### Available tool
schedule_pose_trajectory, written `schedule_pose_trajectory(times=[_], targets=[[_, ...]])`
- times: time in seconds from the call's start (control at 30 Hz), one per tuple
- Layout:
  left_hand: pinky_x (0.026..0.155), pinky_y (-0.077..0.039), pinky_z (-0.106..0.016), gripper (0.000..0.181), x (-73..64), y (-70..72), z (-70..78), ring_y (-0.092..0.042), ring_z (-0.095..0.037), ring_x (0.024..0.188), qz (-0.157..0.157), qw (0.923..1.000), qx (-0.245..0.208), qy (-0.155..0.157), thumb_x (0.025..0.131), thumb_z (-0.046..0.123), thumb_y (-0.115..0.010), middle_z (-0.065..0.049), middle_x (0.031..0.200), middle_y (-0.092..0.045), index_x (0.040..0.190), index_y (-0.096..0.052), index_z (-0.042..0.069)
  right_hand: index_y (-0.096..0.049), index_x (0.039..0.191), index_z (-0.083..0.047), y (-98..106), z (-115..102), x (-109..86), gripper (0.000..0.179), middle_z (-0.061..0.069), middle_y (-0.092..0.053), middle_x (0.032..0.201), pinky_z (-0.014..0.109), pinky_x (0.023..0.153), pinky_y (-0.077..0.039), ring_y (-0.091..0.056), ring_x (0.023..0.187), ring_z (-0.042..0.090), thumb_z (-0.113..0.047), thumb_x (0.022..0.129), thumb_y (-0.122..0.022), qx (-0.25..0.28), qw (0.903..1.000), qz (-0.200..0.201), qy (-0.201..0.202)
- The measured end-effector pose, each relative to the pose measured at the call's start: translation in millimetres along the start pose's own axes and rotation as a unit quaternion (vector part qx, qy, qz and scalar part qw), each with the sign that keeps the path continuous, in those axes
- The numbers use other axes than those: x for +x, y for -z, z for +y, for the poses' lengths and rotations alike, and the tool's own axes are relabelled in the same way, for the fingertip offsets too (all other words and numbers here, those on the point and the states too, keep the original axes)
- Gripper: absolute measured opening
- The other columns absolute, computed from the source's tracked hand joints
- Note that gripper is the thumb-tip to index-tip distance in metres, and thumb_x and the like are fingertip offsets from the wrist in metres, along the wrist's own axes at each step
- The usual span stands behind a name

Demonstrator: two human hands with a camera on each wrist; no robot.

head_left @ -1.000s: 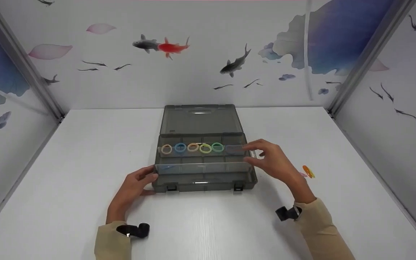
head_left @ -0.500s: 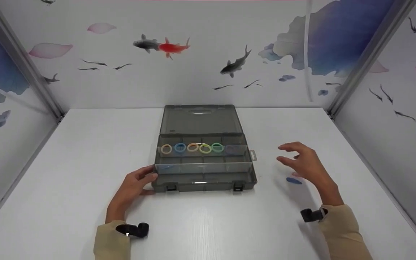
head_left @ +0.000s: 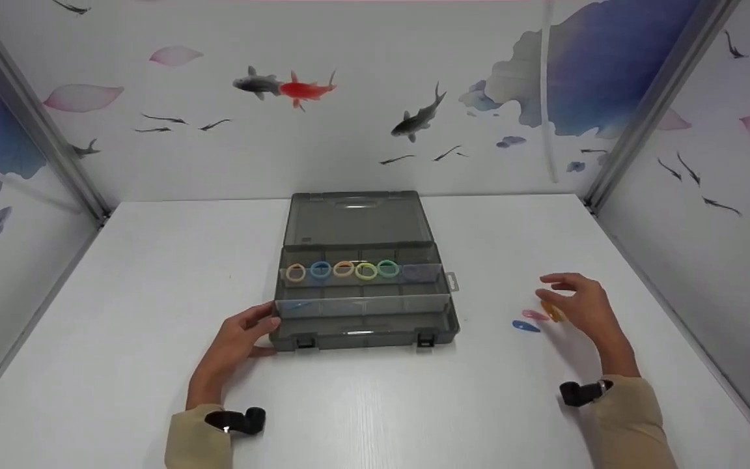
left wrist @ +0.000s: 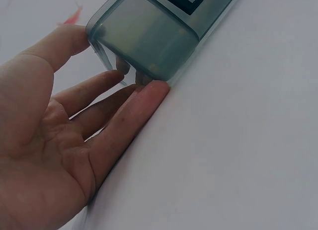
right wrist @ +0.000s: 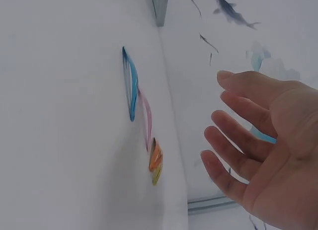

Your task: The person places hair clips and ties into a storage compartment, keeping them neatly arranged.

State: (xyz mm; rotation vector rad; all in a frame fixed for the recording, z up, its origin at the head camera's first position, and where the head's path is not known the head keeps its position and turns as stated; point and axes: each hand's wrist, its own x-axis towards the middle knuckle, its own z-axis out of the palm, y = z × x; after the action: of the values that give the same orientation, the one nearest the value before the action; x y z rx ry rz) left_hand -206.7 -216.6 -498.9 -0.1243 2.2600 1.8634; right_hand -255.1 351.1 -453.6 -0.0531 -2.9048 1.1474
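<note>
A smoky, see-through compartment box lies with its lid folded back. My left hand rests against its near left corner; in the left wrist view, extended fingers touch the corner of the box. To the right, my right hand hovers over small coloured rings on the table, its fingers loosely bent and nothing between them. A blue ring, a pink ring, an orange ring and a yellow ring show in the right wrist view, apart from the hand.
Several coloured rings, including a green ring, stand in a row across the box's back compartments. The lid leans back toward the rear wall. A hang tab sticks out at the box's right side.
My right hand has moved from the box's right edge rightward to the rings on the table. My left hand stays at the near left corner.
</note>
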Motion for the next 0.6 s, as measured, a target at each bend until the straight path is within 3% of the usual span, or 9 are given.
schedule_pose_trajectory(times=[0.27,0.37,0.6], targets=[[0.092,-0.060,-0.039,0.062,-0.4,1.1,-0.5,-0.041,-0.036,0.144,-0.007,1.0000,-0.004,-0.005,0.099,0.030,-0.064,-0.016,0.160,-0.038,0.152,-0.042,0.007,-0.047,0.147,-0.005,5,26,-0.2,0.073,0.030,-0.040,0.153,0.063,0.114,-0.036,-0.039,0.139,0.048,-0.051,0.093,-0.066,0.053,0.9900,-0.066,-0.113],[0.092,-0.061,-0.039,0.062,1.3,0.4,-0.8,-0.042,-0.035,0.144,-0.004,1.0000,-0.003,-0.001,0.098,0.031,-0.065,-0.015,0.159,-0.040,0.152,-0.043,0.008,-0.046,0.146,-0.003,4,32,-0.7,0.070,0.029,-0.039,0.154,0.062,0.113,-0.037,-0.038,0.138,0.047,-0.048,0.096,-0.064,0.059,0.9873,-0.063,-0.133],[0.091,-0.061,-0.038,0.061,-0.1,1.3,-0.5,-0.042,-0.035,0.143,-0.001,1.0000,0.000,-0.002,0.099,0.030,-0.063,-0.017,0.159,-0.039,0.152,-0.042,0.007,-0.054,0.138,-0.002,2,35,0.7,0.059,0.027,-0.048,0.145,0.046,0.101,-0.047,-0.046,0.126,0.040,-0.041,0.095,-0.066,0.054,0.9855,-0.039,-0.156]])
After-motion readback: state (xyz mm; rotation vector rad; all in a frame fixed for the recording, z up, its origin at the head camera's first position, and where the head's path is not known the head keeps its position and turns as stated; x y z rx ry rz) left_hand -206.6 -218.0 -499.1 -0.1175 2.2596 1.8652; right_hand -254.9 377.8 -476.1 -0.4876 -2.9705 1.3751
